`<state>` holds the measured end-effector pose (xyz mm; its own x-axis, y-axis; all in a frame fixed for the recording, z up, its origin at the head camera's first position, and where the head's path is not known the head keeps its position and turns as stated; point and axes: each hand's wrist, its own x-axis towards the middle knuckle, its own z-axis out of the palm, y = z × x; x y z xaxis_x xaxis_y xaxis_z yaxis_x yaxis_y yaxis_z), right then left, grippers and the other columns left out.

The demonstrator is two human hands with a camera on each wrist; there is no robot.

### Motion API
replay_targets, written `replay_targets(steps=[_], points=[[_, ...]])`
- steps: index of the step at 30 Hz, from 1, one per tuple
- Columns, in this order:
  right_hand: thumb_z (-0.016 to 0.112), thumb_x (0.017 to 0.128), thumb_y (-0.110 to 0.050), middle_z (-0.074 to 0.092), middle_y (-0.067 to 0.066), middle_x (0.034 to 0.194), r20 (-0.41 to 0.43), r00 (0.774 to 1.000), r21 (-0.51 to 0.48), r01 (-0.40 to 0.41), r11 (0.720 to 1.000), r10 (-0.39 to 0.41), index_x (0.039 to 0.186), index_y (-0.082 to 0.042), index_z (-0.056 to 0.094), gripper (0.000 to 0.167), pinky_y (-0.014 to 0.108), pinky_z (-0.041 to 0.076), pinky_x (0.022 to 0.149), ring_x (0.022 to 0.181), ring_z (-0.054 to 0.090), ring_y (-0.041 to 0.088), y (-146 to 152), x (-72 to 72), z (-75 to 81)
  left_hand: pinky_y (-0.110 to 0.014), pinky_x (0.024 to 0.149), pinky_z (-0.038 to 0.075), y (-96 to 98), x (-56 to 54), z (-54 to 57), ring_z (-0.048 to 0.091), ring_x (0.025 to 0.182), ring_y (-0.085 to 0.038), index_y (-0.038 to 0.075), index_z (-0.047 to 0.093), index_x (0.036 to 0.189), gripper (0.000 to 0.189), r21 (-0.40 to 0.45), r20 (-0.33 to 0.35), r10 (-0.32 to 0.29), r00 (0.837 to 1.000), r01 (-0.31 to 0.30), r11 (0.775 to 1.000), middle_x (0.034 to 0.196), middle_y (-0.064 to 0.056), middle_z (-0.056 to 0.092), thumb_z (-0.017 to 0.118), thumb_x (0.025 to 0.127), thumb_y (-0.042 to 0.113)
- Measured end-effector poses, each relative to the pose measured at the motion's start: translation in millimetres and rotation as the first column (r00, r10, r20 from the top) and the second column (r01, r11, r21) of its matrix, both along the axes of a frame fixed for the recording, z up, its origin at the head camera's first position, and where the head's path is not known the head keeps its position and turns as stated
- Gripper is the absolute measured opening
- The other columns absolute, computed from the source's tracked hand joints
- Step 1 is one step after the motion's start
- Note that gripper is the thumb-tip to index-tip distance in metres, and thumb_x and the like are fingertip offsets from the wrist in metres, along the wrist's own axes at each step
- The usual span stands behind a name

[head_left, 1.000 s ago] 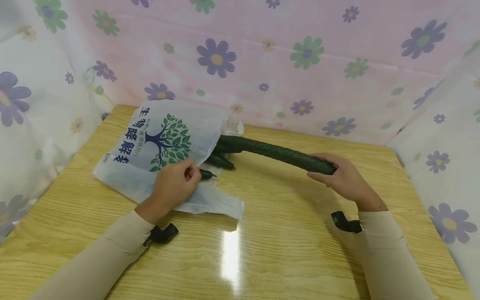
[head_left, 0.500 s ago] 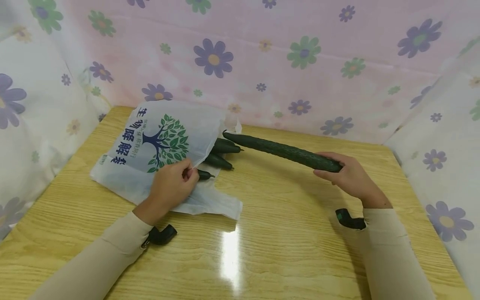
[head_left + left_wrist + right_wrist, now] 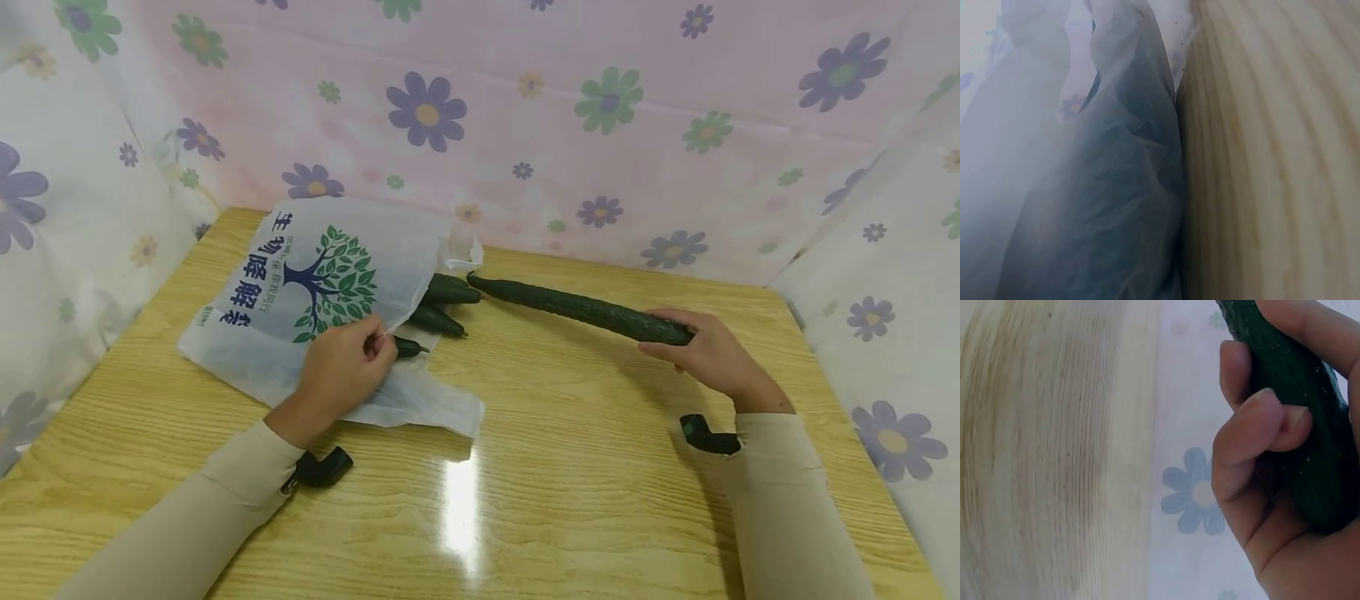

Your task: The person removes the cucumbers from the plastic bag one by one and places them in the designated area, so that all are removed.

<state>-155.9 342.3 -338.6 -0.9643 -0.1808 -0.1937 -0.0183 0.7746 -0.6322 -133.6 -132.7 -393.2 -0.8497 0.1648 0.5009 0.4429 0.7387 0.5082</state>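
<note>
My right hand [image 3: 708, 354] grips one end of a long dark green cucumber [image 3: 577, 307], its fingers curled round it, as the right wrist view shows with the cucumber [image 3: 1297, 381] against the palm. The far tip of this cucumber lies just outside the mouth of a white plastic bag [image 3: 405, 237], printed with a tree and lettering. At the bag's lower mouth edge, my left hand [image 3: 348, 367] pinches the plastic. Several more cucumbers [image 3: 435, 320] poke their stem ends out of the bag; the rest of them is hidden. Only crumpled bag plastic [image 3: 1104, 187] shows beside the table in the left wrist view.
Everything lies on a wood-grain table [image 3: 570, 492]. A pink flowered cloth [image 3: 510, 125] hangs behind it, with white flowered cloth at both sides. Black curved pieces [image 3: 324, 468] stick out at both wrists.
My right hand has moved to the right, drawing the cucumber's far end out of the bag, and that tip has then sunk lower. The left hand stays on the bag edge.
</note>
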Motion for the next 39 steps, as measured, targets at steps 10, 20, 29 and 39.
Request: replay_targets(steps=[10,20,29,39], points=[[0.069,0.092,-0.041,0.038,0.020,0.154,0.062,0.996,0.069,-0.066,0.995,0.062,0.150,-0.016,0.044,0.068,0.037,0.045,0.053,0.057,0.057,0.029,16,-3.7,-6.4,-0.027,0.046,0.029,1.0,0.6,0.9,0.038,0.047,-0.011,0.016,0.045,0.063,0.026,-0.004,-0.004,0.001,1.000,-0.001,1.000,0.052,0.005,0.040,0.058,0.085,0.014],[0.062,0.093,-0.053,0.049,0.028,0.140,0.048,0.998,0.208,-0.058,0.977,0.049,0.148,-0.006,0.044,0.075,0.045,0.053,0.073,0.082,0.066,0.029,20,-7.0,-10.6,-0.026,0.046,0.028,0.5,0.3,0.2,0.039,0.047,-0.011,0.016,0.045,0.064,0.026,-0.007,0.001,-0.002,1.000,0.002,1.000,0.053,0.004,0.040,0.059,0.086,0.014],[0.059,0.097,-0.048,0.041,0.033,0.143,-0.044,0.998,0.306,-0.019,0.952,0.034,0.147,-0.001,0.044,0.071,0.070,0.038,0.097,0.125,0.044,0.056,28,-6.3,-15.2,-0.026,0.046,0.029,1.0,-0.7,0.1,0.038,0.047,-0.011,0.016,0.046,0.064,0.025,-0.015,-0.003,-0.003,1.000,0.003,1.000,0.053,0.004,0.041,0.059,0.086,0.014],[0.050,0.102,-0.043,0.036,0.038,0.143,-0.022,0.999,0.356,-0.036,0.934,0.047,0.151,0.000,0.036,0.066,0.071,0.036,0.097,0.122,0.045,0.057,31,-10.3,-17.4,-0.026,0.045,0.027,1.2,0.2,0.7,0.038,0.047,-0.010,0.016,0.045,0.064,0.025,-0.009,-0.010,-0.007,1.000,0.007,1.000,0.052,0.005,0.040,0.059,0.085,0.013]])
